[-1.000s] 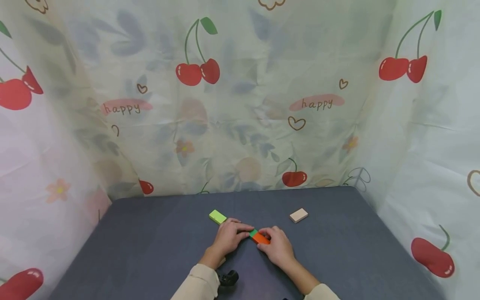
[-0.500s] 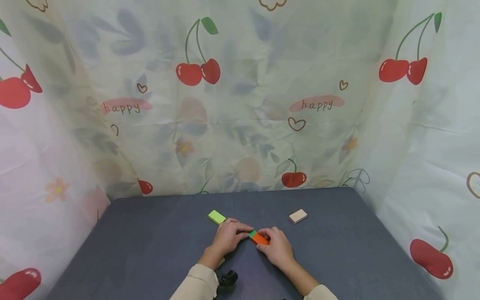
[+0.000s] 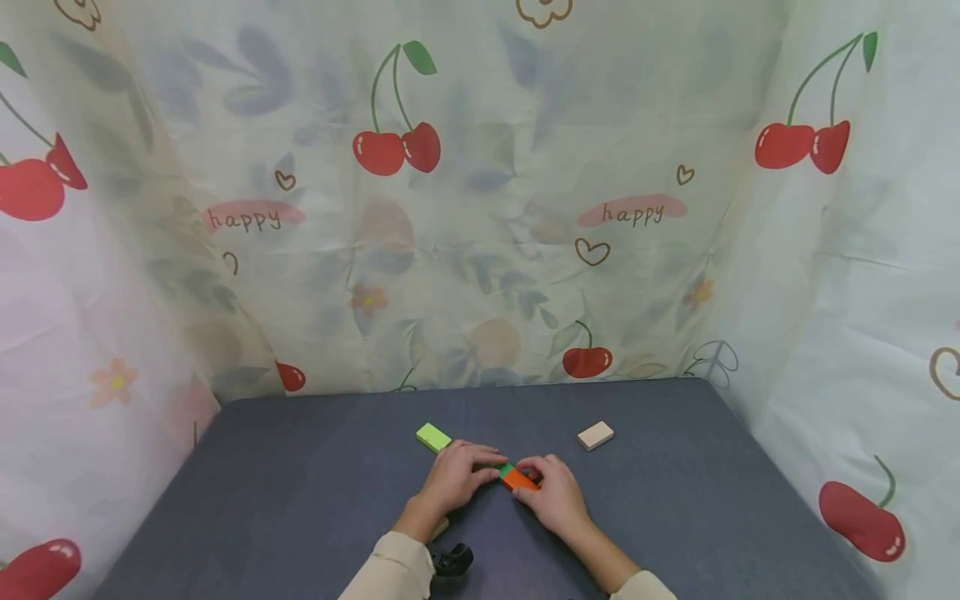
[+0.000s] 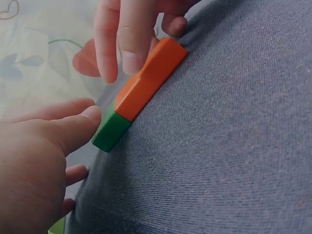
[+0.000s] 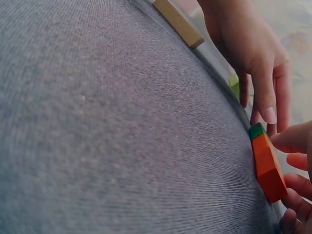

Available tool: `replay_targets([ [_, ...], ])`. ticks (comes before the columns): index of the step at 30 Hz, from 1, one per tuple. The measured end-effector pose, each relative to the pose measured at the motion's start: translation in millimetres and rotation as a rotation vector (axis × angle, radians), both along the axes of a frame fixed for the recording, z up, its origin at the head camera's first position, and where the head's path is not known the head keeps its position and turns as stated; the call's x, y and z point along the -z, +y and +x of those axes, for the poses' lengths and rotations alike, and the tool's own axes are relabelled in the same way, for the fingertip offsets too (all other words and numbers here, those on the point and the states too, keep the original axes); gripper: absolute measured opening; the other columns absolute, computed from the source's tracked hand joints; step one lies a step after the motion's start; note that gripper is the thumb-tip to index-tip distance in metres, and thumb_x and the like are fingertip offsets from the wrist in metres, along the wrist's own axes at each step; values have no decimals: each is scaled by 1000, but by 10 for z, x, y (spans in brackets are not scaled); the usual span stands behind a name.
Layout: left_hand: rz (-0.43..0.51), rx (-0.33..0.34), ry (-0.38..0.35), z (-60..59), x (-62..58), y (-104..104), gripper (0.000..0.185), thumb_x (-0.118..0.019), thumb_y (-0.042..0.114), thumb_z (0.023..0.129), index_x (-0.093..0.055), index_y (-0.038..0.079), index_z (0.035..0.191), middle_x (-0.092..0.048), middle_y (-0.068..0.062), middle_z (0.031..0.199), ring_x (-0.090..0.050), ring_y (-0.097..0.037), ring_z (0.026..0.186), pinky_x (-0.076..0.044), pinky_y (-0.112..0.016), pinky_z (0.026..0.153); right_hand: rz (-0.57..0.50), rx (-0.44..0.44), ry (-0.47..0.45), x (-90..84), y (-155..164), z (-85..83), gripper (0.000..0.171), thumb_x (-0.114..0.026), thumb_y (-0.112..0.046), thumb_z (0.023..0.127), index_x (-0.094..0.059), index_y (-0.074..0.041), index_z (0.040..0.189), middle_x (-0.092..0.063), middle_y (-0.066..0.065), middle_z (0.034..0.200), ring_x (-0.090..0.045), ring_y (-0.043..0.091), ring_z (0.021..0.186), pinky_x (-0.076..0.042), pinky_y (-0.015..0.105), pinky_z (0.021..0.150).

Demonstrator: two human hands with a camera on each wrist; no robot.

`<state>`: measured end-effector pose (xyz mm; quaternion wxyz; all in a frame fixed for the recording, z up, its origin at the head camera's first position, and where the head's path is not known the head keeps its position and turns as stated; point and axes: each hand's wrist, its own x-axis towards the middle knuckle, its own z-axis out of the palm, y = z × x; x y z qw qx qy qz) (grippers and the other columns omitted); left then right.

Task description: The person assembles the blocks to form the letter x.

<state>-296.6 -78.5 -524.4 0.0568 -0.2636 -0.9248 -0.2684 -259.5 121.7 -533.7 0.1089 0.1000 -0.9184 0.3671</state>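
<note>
A green block (image 4: 112, 131) and an orange block (image 4: 151, 78) lie end to end on the dark cloth, touching in the left wrist view. My left hand (image 3: 453, 479) pinches the green block at its outer end between thumb and index finger, with the other fingers behind it. From the right, my right hand (image 3: 555, 496) holds the orange block, thumb on the near side and fingers curled at the far side. In the right wrist view the orange block's front end shows beside the right fingers. The fingers partly hide both blocks in the head view.
Beyond my left hand lies a lime-green block (image 3: 433, 436). A pale wooden block (image 3: 596, 435) sits toward the back right. Another wooden block (image 5: 178, 22) is partly hidden by the left wrist in the head view. A patterned curtain (image 3: 480, 250) surrounds the dark tabletop (image 3: 315, 467).
</note>
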Motion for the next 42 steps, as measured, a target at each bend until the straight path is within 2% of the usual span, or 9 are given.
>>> replay_targets([
  [6,-5,12,-32,21,-44,20,29,-67,32,92,-72,29,121,-63,6,128,-57,-19,110,-44,-45,94,-79,10,74,-28,35,-7,26,-83,-10,73,-73,-11,98,-53,-3,78,-48,11,67,-42,27,61],
  [15,-12,25,6,101,-134,29,29,-64,35,93,-71,30,121,-60,10,130,-55,-16,112,-43,-44,95,-102,30,132,-173,110,-33,19,-81,-8,78,-73,-8,95,-53,-3,78,-48,11,67,-43,27,61],
  [19,4,52,43,136,-173,19,30,-65,34,93,-71,28,121,-61,9,129,-55,-16,112,-44,-43,94,-84,37,162,-260,138,-43,19,-81,-6,77,-73,-8,94,-53,-2,78,-49,12,68,-43,29,62],
  [26,-18,73,89,213,-177,23,30,-67,34,92,-71,27,121,-65,9,121,-57,-16,109,-44,-46,93,-50,41,147,-337,198,-73,19,-80,-9,80,-73,-9,98,-55,-1,82,-52,16,75,-46,33,69],
  [34,-69,94,97,314,-154,25,34,-65,39,93,-68,29,125,-60,8,129,-53,-17,116,-43,-48,94,-30,48,206,-327,281,-108,18,-79,-7,80,-73,-9,96,-58,1,85,-54,19,81,-47,38,73],
  [42,-102,103,131,388,-117,24,37,-67,40,91,-66,29,127,-57,4,133,-51,-18,119,-43,-47,94,86,70,251,-269,359,-130,19,-78,-11,82,-74,-12,100,-62,0,92,-56,19,89,-49,41,79],
])
